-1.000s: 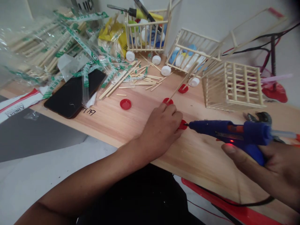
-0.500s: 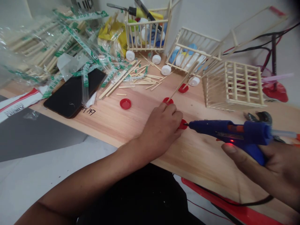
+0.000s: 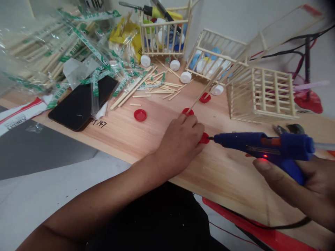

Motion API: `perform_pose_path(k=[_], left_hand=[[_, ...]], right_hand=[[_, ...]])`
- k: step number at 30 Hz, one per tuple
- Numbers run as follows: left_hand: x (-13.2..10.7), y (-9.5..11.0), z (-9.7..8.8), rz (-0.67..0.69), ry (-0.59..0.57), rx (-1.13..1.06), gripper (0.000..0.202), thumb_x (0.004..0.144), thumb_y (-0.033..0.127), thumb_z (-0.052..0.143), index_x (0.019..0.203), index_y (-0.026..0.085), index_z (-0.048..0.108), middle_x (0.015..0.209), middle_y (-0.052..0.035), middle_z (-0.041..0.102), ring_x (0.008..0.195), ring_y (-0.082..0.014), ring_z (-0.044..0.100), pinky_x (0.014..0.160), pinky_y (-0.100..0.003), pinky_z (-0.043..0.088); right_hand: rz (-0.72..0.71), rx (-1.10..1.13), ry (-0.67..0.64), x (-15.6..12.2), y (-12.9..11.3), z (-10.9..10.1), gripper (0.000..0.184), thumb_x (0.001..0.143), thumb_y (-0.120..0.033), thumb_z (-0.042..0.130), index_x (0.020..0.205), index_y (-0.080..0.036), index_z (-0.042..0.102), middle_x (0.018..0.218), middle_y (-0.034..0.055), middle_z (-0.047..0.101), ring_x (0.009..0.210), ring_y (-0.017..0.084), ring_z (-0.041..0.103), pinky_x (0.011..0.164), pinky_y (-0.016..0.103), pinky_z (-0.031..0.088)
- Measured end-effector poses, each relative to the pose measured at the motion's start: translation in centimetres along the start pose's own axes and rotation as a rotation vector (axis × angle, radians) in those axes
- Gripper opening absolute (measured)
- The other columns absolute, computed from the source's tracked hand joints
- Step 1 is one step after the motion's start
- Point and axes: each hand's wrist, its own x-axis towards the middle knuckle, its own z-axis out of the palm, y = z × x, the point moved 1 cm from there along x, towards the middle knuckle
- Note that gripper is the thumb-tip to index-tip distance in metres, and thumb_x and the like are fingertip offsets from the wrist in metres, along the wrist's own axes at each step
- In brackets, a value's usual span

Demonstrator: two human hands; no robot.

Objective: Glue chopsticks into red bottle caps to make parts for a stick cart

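head | left hand [image 3: 180, 143]: curled, palm down | right hand [image 3: 306, 188]: gripping glue gun [image 3: 248, 143]

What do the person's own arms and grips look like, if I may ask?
The left grip is a bare hand with no glove or watch showing, and the left forearm shows no sleeve. The right grip is also ungloved; its forearm is out of view. Black clothing covers the lap.

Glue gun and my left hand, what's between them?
In the head view, a red cap lies between your left hand and the glue gun, partly covered by that hand.
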Motion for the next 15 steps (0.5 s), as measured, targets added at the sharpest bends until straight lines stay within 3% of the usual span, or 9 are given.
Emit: perform_pose_path(k=[5,15], left_hand=[[0.0,-0.1,0.0,0.002,-0.01,-0.009,0.017,0.087,0.031,0.058,0.09,0.014,0.061,0.101,-0.0097,0.059,0.098,-0.024,0.052,0.086,-0.038,0.045],[-0.1,0.0,-0.2,-0.003,-0.018,-0.013,0.016,0.088,0.03,0.058,0.089,0.014,0.06,0.101,-0.0101,0.059,0.098,-0.024,0.052,0.085,-0.039,0.046]], right_hand=[[-0.027,-0.022,0.021,0.4,-1.0,0.2,0.065,0.079,-0.073,0.042,0.036,-0.024,0.041,0.027,-0.0017,0.038,0.024,0.013,0.036,0.028,0.027,0.024],[-0.062,-0.029,0.031,0.5,-1.6,0.0,0.062,0.081,-0.07,0.041,0.04,-0.024,0.044,0.029,-0.0027,0.039,0.025,0.013,0.037,0.029,0.028,0.027]])
